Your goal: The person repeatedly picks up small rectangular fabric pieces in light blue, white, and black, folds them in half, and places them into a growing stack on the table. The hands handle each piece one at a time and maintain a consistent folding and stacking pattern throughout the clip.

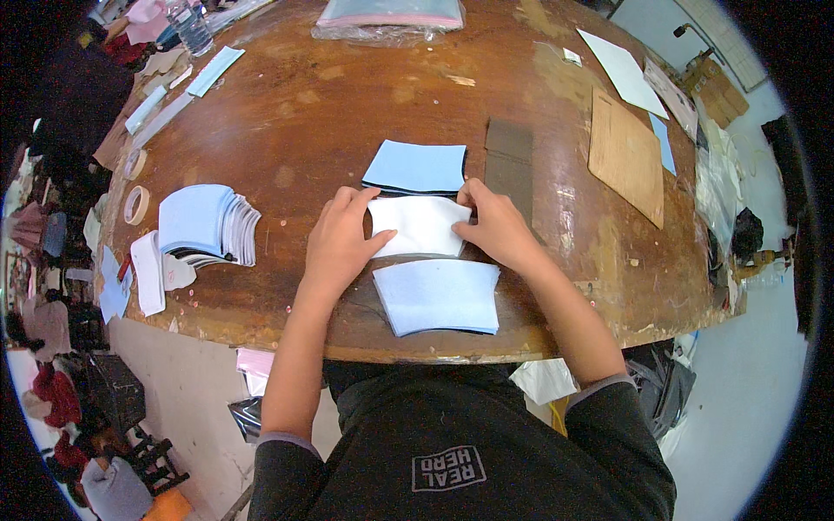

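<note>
A white curved fabric piece (419, 226) lies across the middle of the table, between my two hands. My left hand (340, 233) has its left end, thumb on the face and fingertips along the upper corner. At the right end my right hand (495, 224) pinches the piece between thumb and fingers. Just beyond it sits a small stack of light blue fabric pieces (415, 166) with a dark layer underneath. Nearer to me, another pale blue stack (437, 295) rests by the table's front edge. Whatever lies under the white piece is hidden.
The brown wooden table (287, 113) has a fanned stack of blue and white pieces (198, 219) at left, beside tape rolls (136, 205). To the right lie a dark strip (509, 169) and a tan board (624, 158). A plastic-wrapped pack (389, 16) is at the far edge.
</note>
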Demonstrator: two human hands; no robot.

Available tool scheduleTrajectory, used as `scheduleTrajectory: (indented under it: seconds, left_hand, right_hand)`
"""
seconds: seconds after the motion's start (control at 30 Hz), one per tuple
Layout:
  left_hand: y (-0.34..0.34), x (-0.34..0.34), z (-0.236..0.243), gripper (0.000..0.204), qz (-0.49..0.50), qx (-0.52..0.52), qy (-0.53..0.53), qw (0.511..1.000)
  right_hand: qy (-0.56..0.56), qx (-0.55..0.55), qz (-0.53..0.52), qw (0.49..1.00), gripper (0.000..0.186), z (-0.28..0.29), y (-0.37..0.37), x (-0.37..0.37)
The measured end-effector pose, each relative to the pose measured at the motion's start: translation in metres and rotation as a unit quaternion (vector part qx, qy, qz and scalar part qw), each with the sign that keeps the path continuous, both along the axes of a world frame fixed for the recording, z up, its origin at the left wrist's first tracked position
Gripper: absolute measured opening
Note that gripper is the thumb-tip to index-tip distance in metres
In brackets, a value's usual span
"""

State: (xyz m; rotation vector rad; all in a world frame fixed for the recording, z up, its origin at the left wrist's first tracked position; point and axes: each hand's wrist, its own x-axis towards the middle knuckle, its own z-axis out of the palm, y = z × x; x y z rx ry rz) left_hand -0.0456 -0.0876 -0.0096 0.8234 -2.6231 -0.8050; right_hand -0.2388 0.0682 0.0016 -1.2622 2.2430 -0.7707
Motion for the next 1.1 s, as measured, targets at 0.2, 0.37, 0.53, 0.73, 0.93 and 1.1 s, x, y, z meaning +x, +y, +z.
scheduleTrajectory:
  seconds: [0.2,0.37,0.53,0.73,0.93,1.1]
  left_hand:
    - [-0.006,-0.005,0.032,0.066,-0.124,-0.035,0.156,0.979]
    - [-0.008,-0.02,0.076,0.054,-0.137,0.174,0.082,0.972]
    - [0.011,-0.026,0.052,0.038,0.037,0.419,0.393,0.818]
    - [-0.011,-0.005,-0.021,0.046,0.068,0.342,0.212,0.913]
    - [0.002,-0.006,0.011,0.039,0.05,0.103,-0.055,0.992]
    - [-0.013,-0.024,-0.003,0.034,-0.012,-0.173,0.07,0.982]
  right_hand:
    - [0.082,-0.159,0.155,0.972,0.033,0.031,-0.012,0.007]
    - [0.003,-0.294,0.114,0.949,0.045,0.057,-0.018,0.014]
    - [-0.201,-0.161,0.091,0.962,0.048,0.016,-0.011,-0.007]
    - [-0.195,-0.095,0.023,0.976,0.037,-0.017,-0.01,-0.029]
    - [0.037,0.035,0.009,0.999,0.035,0.007,-0.006,-0.016]
    - [0.273,-0.187,0.137,0.934,0.025,-0.022,-0.023,-0.031]
